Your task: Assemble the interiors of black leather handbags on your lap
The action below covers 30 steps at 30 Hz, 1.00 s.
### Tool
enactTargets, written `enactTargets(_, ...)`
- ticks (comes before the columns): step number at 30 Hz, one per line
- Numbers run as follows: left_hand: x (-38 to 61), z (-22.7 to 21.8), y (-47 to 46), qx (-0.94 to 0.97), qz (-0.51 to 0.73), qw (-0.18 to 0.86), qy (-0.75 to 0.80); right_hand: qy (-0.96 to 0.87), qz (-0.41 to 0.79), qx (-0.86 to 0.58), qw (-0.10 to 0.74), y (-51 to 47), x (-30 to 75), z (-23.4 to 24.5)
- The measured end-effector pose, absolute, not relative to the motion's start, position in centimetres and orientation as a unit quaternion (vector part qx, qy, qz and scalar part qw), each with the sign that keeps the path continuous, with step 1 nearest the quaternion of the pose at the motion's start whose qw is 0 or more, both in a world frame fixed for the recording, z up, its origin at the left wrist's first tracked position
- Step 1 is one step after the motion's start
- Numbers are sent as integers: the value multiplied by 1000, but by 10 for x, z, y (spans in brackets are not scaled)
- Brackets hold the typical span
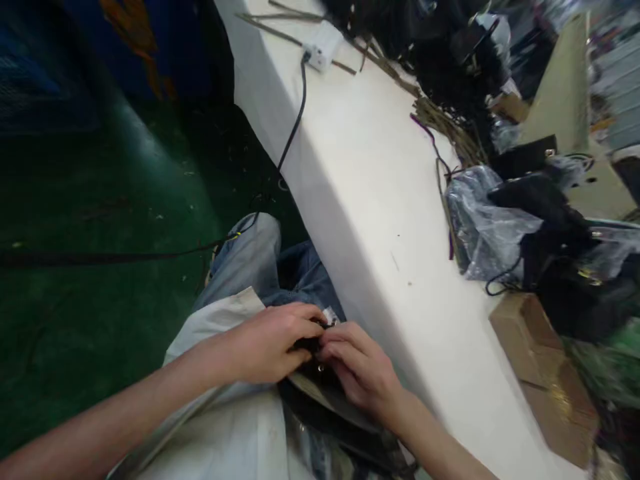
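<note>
A dark bag-like item (pixel 333 410) with small shiny metal fittings rests on my lap, over a pale apron (pixel 240 427). My left hand (pixel 280 340) comes in from the left, its fingers curled round the item's upper edge. From the other side my right hand (pixel 357 367) pinches the same edge, and the fingertips of both hands almost meet. A small metal piece shows between them, too small to name. The lower part of the dark item is blurred and partly covered by my right hand and forearm.
Beside me runs a white-covered table (pixel 370 173) with a white power socket (pixel 324 45) and its black cable (pixel 295 123). Cords (pixel 445 130), a clear plastic bag (pixel 493 223), dark goods and cardboard boxes (pixel 547 373) lie along its far side. A dark strap (pixel 115 258) crosses above the green floor (pixel 100 200).
</note>
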<state>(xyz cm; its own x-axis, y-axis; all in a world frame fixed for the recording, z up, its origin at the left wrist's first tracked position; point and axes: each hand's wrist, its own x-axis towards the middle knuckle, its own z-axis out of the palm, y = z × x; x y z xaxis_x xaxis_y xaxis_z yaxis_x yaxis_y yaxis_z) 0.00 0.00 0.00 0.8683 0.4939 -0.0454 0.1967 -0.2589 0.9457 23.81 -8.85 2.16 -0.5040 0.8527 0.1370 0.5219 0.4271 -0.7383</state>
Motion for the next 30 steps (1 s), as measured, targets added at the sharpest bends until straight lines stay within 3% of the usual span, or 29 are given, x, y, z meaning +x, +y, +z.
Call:
enactTargets(6,11,-4,3,842,123,479,216,-802,317,-434,261,-88,246,18)
enactTargets(11,18,-9,2,853,126,455,221,-844,301,-355,265,-87,247,19)
enactTargets(19,19,-17,-2,850,133,440,256,-915,132,-353,142,-80,239,31)
enactTargets(24,16,-12,-1,822,138,472,289,-901,121,-396,128,-86,238,32)
enactTargets(30,-1,-1,-3,728,139,624,246,-882,151,-433,111,-92,229,32)
